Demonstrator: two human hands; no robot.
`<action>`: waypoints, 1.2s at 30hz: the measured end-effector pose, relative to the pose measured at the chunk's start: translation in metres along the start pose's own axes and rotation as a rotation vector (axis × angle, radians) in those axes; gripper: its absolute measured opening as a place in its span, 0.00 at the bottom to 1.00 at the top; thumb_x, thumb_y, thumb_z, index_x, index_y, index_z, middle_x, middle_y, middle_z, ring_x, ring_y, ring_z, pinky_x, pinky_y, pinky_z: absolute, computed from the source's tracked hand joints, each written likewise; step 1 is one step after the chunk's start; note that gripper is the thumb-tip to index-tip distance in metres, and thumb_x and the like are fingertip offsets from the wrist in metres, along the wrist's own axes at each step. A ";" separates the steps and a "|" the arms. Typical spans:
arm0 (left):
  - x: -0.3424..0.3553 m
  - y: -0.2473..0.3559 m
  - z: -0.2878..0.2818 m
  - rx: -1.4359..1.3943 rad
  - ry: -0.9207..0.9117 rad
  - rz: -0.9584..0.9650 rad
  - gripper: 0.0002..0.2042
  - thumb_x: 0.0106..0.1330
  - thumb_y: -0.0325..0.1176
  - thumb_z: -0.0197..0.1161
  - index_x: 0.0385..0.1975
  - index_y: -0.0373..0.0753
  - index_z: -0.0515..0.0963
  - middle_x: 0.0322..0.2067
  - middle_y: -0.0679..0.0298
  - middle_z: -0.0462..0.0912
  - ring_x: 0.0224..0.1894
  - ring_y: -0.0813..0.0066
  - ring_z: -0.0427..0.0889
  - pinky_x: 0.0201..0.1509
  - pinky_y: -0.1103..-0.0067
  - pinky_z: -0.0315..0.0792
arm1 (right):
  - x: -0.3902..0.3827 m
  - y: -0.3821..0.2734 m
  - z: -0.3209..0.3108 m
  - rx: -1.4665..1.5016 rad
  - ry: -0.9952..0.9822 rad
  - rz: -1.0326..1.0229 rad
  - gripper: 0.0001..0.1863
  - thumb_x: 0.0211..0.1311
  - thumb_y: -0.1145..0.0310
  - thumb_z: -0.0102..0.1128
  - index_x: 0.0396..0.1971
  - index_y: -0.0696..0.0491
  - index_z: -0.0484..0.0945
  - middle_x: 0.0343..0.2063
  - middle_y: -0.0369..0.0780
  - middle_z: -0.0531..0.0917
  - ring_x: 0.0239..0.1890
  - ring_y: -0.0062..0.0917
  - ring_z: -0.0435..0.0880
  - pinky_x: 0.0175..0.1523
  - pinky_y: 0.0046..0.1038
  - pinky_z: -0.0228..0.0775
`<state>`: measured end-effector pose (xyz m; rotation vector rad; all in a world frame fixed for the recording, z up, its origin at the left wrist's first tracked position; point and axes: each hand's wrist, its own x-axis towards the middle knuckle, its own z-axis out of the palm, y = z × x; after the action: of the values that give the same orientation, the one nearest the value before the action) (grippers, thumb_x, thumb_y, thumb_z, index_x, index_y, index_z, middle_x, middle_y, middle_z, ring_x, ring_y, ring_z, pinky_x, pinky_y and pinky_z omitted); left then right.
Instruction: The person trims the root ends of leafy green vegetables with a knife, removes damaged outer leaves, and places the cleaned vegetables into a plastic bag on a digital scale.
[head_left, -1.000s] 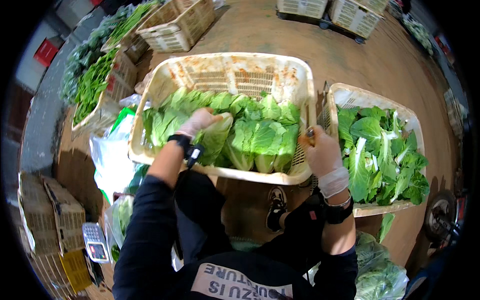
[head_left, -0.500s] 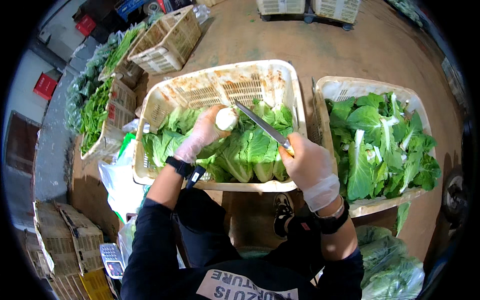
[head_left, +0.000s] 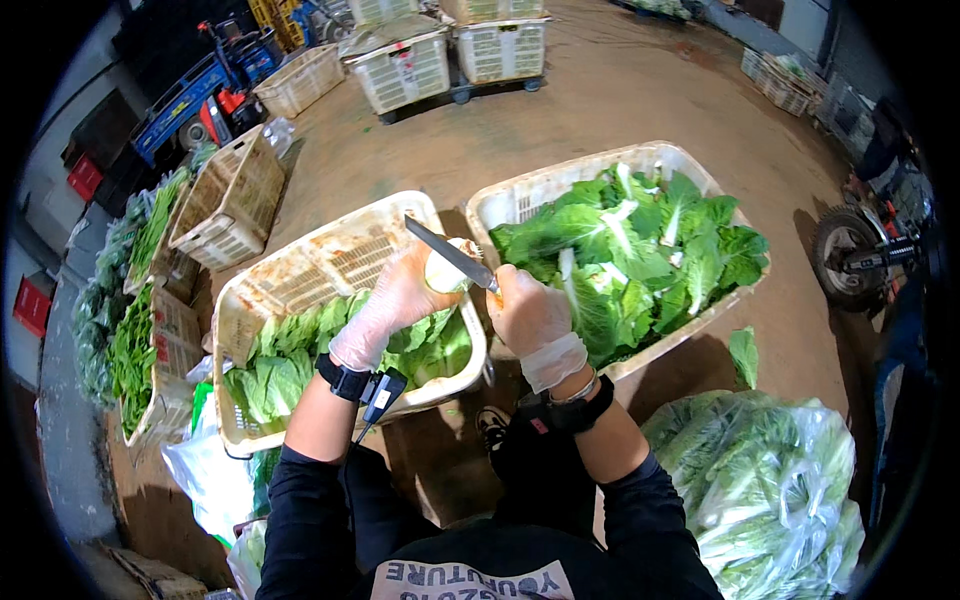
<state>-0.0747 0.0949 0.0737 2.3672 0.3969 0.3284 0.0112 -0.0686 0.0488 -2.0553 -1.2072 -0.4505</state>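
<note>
My gloved left hand [head_left: 392, 292] is wrapped around a head of Chinese cabbage [head_left: 440, 274], its pale cut base turned toward the knife. In my gloved right hand [head_left: 530, 312] is a knife [head_left: 440, 243] with a dark blade, lying across or just over that base. Both hands are above the right side of a stained white crate [head_left: 330, 250], which holds several green heads [head_left: 290, 365]. Beside my right hand stands a second crate [head_left: 520, 200] piled with loose leaves [head_left: 635, 260].
A bulky clear plastic bag of greens [head_left: 765, 490] lies at the lower right, near a fallen leaf [head_left: 743, 357]. White plastic bags [head_left: 205, 475] are at the left. More crates [head_left: 232, 195] stand behind, some on a wheeled dolly [head_left: 460, 95]. A motorbike wheel [head_left: 848, 258] is at the far right.
My view has turned right, so both crates appear farther left. My hands have come closer together toward the loose-leaf crate, and the blade now meets or overlaps the cabbage's base.
</note>
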 end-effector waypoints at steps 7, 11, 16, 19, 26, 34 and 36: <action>0.025 0.044 0.032 -0.005 0.006 0.106 0.26 0.42 0.35 0.71 0.44 0.38 0.73 0.38 0.60 0.79 0.42 0.69 0.77 0.48 0.77 0.70 | 0.002 0.035 -0.033 -0.234 0.043 -0.047 0.05 0.51 0.68 0.54 0.23 0.51 0.68 0.16 0.37 0.75 0.18 0.29 0.79 0.21 0.29 0.71; 0.037 0.061 0.044 -0.037 -0.017 0.119 0.26 0.41 0.35 0.71 0.43 0.37 0.73 0.38 0.59 0.78 0.42 0.68 0.77 0.48 0.77 0.70 | 0.001 0.055 -0.045 -0.214 -0.022 0.024 0.07 0.50 0.68 0.56 0.26 0.53 0.68 0.19 0.41 0.76 0.20 0.36 0.78 0.24 0.34 0.70; 0.056 0.024 0.078 -0.174 -0.059 0.152 0.28 0.40 0.34 0.71 0.45 0.38 0.69 0.37 0.59 0.77 0.41 0.67 0.77 0.48 0.76 0.70 | -0.007 0.074 -0.043 -0.129 -0.069 0.091 0.08 0.52 0.67 0.54 0.28 0.54 0.68 0.23 0.44 0.78 0.25 0.42 0.78 0.29 0.39 0.71; 0.038 0.060 0.058 -0.019 0.031 0.127 0.29 0.39 0.34 0.71 0.45 0.39 0.68 0.37 0.60 0.77 0.41 0.69 0.76 0.47 0.76 0.70 | -0.025 0.150 -0.048 -0.268 -0.406 0.488 0.11 0.56 0.65 0.48 0.29 0.58 0.73 0.27 0.48 0.80 0.30 0.43 0.80 0.35 0.38 0.72; 0.010 0.039 0.012 -0.362 0.075 0.117 0.33 0.39 0.34 0.74 0.48 0.36 0.66 0.40 0.61 0.75 0.44 0.71 0.74 0.50 0.77 0.69 | -0.084 0.222 -0.026 0.094 -0.527 0.701 0.12 0.56 0.62 0.55 0.32 0.57 0.74 0.18 0.40 0.78 0.13 0.24 0.74 0.20 0.26 0.66; -0.116 0.001 -0.041 -1.312 0.270 0.179 0.44 0.46 0.40 0.69 0.63 0.43 0.49 0.47 0.61 0.69 0.47 0.68 0.72 0.53 0.73 0.67 | -0.004 0.030 0.002 1.005 -0.482 0.574 0.11 0.57 0.61 0.58 0.32 0.52 0.73 0.15 0.31 0.71 0.12 0.13 0.66 0.16 0.15 0.57; -0.181 0.009 -0.055 -1.319 0.605 0.187 0.40 0.50 0.43 0.65 0.63 0.46 0.50 0.48 0.58 0.70 0.47 0.67 0.73 0.52 0.70 0.68 | 0.003 -0.033 0.021 1.041 -0.623 0.472 0.11 0.57 0.61 0.58 0.32 0.52 0.73 0.15 0.31 0.72 0.13 0.13 0.67 0.17 0.15 0.57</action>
<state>-0.2582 0.0545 0.0971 0.9727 0.1241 1.0222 -0.0172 -0.0414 0.0495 -1.4445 -0.8986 0.9280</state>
